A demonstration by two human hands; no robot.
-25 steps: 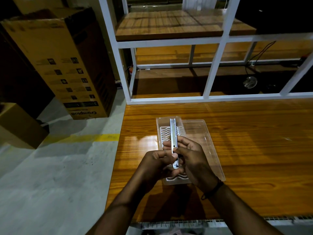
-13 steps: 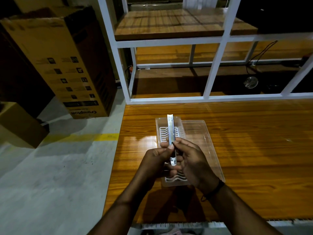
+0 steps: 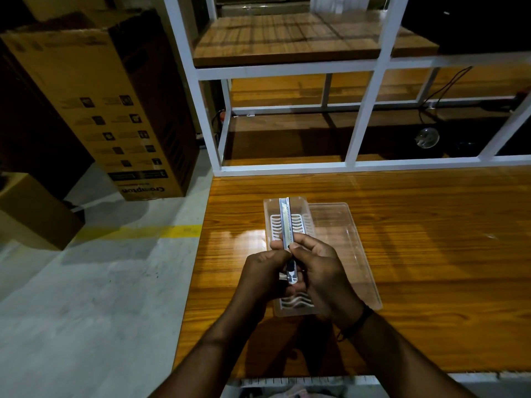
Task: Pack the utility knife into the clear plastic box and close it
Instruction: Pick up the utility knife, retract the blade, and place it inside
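Note:
A slim silver utility knife [image 3: 286, 222] points away from me, held lengthwise above the clear plastic box [image 3: 272, 222]. Both hands grip its near half: my left hand [image 3: 263, 278] from the left, my right hand [image 3: 321, 272] from the right, thumb on the slider. The box lies open on the wooden table, with a white ribbed insert in its base. Its clear lid [image 3: 343, 248] lies flat to the right of the base. My hands hide the middle of the box.
The wooden table [image 3: 431, 254] stretches to the right. A white metal shelf frame [image 3: 365, 110] rises at its far edge. To the left, on the concrete floor, stand a tall cardboard carton [image 3: 94, 104] and a smaller one [image 3: 31, 208].
The knife has slid a little forward, away from me, over the box. My thumbs have shifted along its body. The box has not moved.

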